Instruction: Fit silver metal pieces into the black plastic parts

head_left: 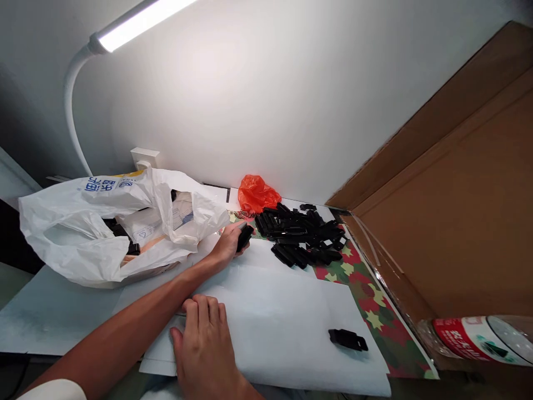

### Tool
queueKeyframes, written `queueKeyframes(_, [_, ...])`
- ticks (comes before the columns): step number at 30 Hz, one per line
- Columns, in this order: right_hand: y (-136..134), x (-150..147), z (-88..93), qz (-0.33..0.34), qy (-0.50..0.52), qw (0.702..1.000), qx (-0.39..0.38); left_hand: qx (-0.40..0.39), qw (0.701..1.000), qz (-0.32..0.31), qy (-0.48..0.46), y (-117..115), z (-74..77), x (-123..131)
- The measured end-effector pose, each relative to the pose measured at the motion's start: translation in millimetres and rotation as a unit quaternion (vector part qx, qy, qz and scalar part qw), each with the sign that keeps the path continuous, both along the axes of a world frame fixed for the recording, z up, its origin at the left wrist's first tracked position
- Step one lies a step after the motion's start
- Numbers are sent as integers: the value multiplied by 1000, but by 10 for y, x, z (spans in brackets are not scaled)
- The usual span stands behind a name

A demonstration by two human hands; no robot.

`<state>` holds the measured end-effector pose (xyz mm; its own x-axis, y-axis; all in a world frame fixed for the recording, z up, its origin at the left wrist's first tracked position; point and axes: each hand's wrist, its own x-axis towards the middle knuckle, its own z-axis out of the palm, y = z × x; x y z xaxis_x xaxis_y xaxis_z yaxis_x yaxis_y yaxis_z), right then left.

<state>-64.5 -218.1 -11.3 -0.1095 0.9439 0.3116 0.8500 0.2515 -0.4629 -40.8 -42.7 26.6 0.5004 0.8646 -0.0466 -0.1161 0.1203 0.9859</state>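
My left hand [228,244] is closed around a black plastic piece [245,238], just left of a pile of similar black pieces [297,230]. Nearer the front edge, my right hand [206,336] rests palm down on white paper [287,316], below my left forearm. Its fingers lie side by side, slightly bent, with the thumb apart, and nothing shows in them. A single black piece [348,339] lies on the paper at the right, away from both hands.
An open white plastic bag [62,222] with packets inside stands at the left. Behind the pile is a red bag [257,193]. A lamp [73,94] arches over the left. Cardboard [466,183] and a bottle with a red label [478,339] are at the right.
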Motion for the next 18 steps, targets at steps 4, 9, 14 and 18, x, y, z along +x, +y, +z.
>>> queueKeyframes(4, [17, 5, 18, 1, -5, 1000, -10, -23, 999, -26, -14, 3, -26, -4])
queueKeyframes(9, [42, -18, -42, -3, -3, 1000, -13, -28, 999, -43, -1, 6, -45, -21])
queueKeyframes(14, [40, -15, -62, 22, 9, 1000, 17, -29, 999, -29, 0, 19, -59, -14])
queueKeyframes(18, [34, 30, -47, 57, 44, 997, 12, -64, 997, -21, -25, 52, -98, -16])
